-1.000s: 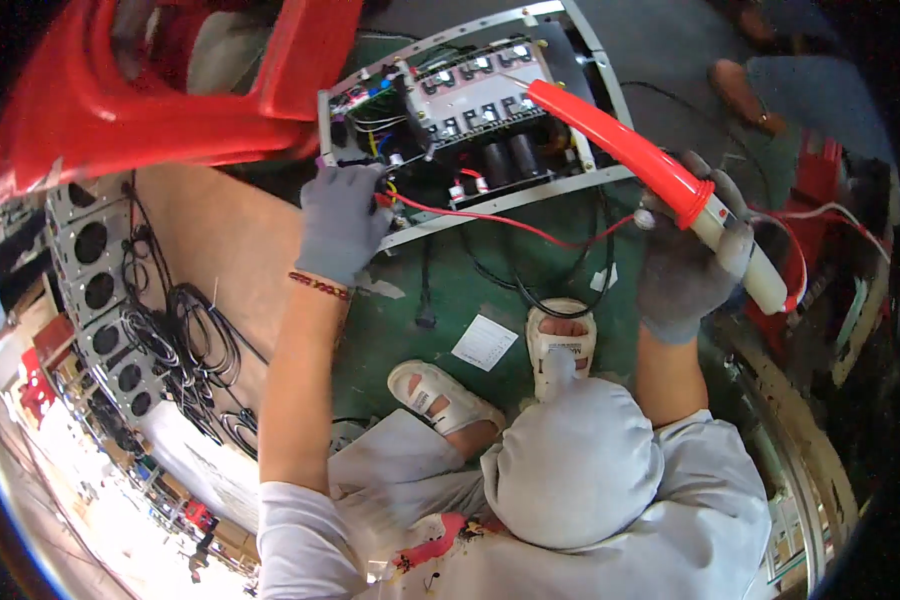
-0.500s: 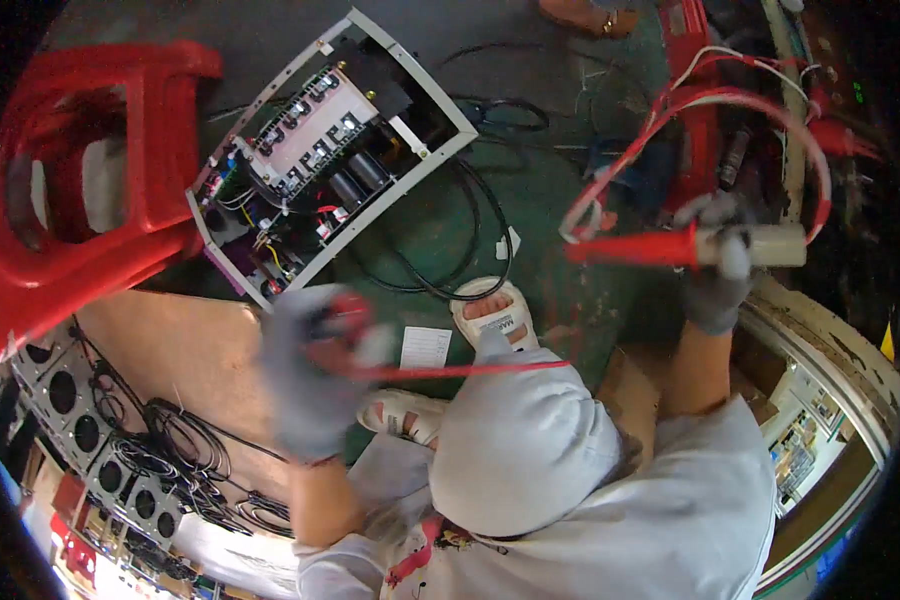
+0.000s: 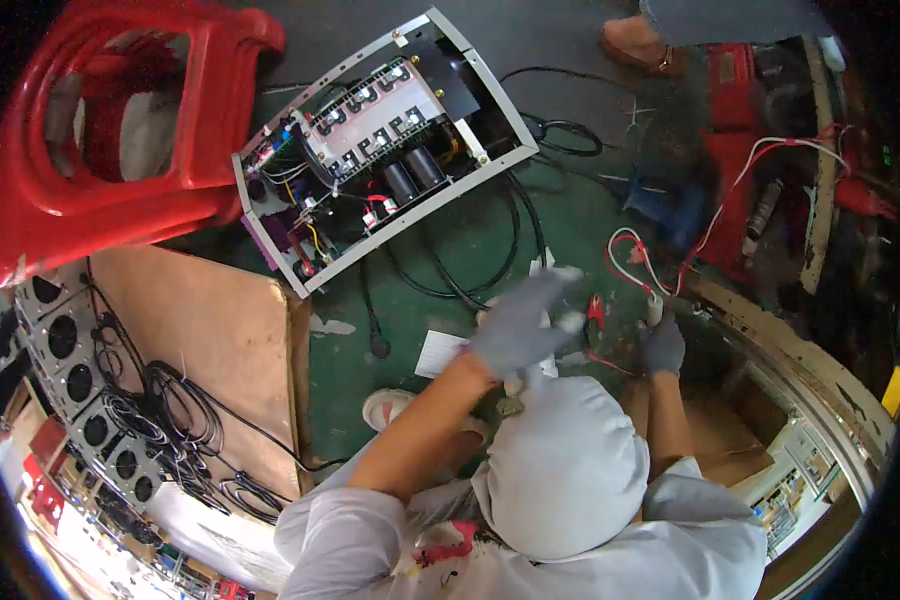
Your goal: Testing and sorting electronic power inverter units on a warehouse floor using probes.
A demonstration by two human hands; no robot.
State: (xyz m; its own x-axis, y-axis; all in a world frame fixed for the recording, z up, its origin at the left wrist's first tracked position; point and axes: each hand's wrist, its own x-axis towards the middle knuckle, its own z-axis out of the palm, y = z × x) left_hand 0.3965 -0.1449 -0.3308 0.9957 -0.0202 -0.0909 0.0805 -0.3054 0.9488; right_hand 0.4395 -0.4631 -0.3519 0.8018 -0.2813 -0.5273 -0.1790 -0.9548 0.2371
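My right hand (image 3: pixel 663 346), in a grey glove, is closed around the pale handle of a test probe (image 3: pixel 655 309); most of the probe is hidden. A red-and-white lead (image 3: pixel 625 240) loops up from there. My left hand (image 3: pixel 526 325), also gloved and smeared by motion, is stretched out over the green floor with its fingers apart. Just beyond its fingertips is a red clip (image 3: pixel 595 311) on a thin red wire (image 3: pixel 615 366). Ahead on the left, an open metal-framed electrical unit (image 3: pixel 390 150) lies tilted, its circuit board and black capacitors showing.
A red plastic stool (image 3: pixel 215 120) stands left of the unit. Black cable (image 3: pixel 515 240) coils beside it, and a paper slip (image 3: pixel 440 353) lies on the floor. At left is a wooden board (image 3: pixel 200 330) with bundled cables. Another person's foot (image 3: pixel 638 42) shows at the top right.
My left hand has swung right, across my front. My right hand has come down and nearer with the probe, whose lead now hangs in a smaller loop. The view has shifted.
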